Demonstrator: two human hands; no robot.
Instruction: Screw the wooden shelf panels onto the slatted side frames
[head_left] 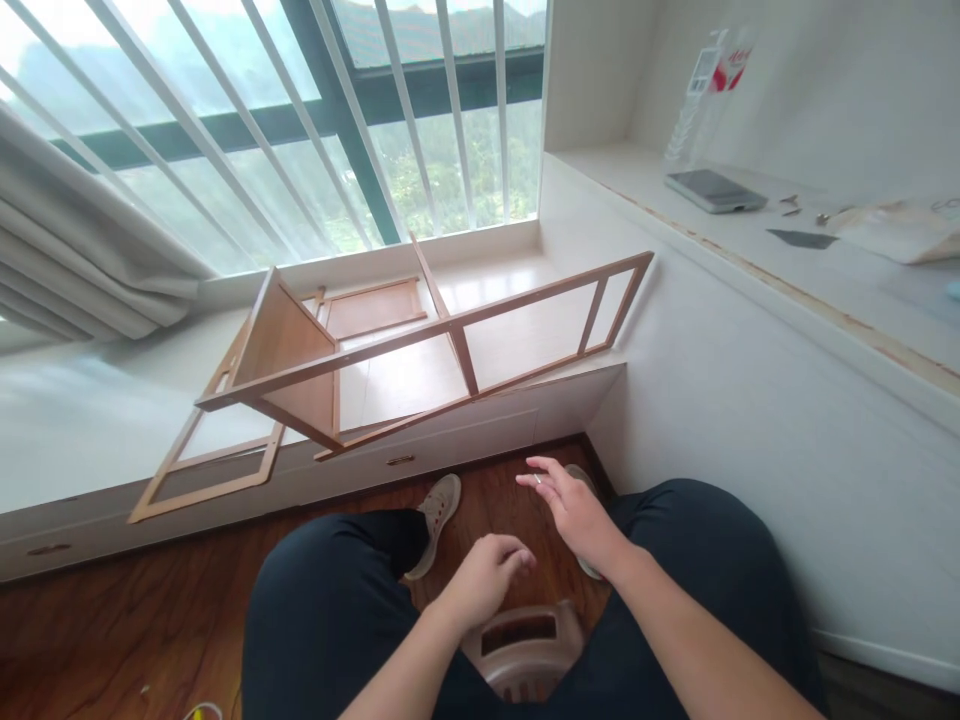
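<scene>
My left hand (486,578) hangs between my knees, above the brown plastic stool that I sit on. Its fingers are curled in, and whatever they hold, if anything, is hidden. My right hand (574,510) is held out a little farther forward over the floor. A small silvery metal piece (537,479) shows between its fingers, too small to name for sure. Beyond both hands, a wooden frame (465,325) with crossbars and one upright panel (285,335) lies on its side on the white window ledge. Neither hand touches it.
A second wooden frame (217,488) overhangs the ledge (45,440) at the left, and a flat panel (373,308) lies behind. On the right shelf are a plastic bottle (697,95), a phone (716,190), small metal parts (790,205) and a cloth-like bag (900,230).
</scene>
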